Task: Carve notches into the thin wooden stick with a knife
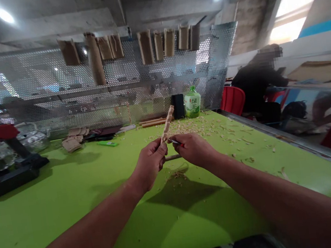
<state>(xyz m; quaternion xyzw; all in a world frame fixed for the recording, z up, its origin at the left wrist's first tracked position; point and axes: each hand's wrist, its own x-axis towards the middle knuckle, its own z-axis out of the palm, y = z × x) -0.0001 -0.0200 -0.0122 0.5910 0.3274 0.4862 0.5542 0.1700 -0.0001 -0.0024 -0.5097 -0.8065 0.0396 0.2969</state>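
Observation:
My left hand [150,161] is closed around the lower part of a pale wooden stick [167,124], which slants up and away to the right. My right hand [192,148] is closed on a small knife with a red handle [174,142], its blade against the stick just above my left fingers. Both hands meet above the middle of the green table [70,194]. Wood shavings [179,174] lie on the table under my hands.
More shavings [215,127] are scattered to the far right. A green bottle [192,102] and a dark box [178,106] stand by the perforated metal screen [39,84]. A black machine with a red knob [10,158] sits at the left. A person [259,78] sits beyond the right edge.

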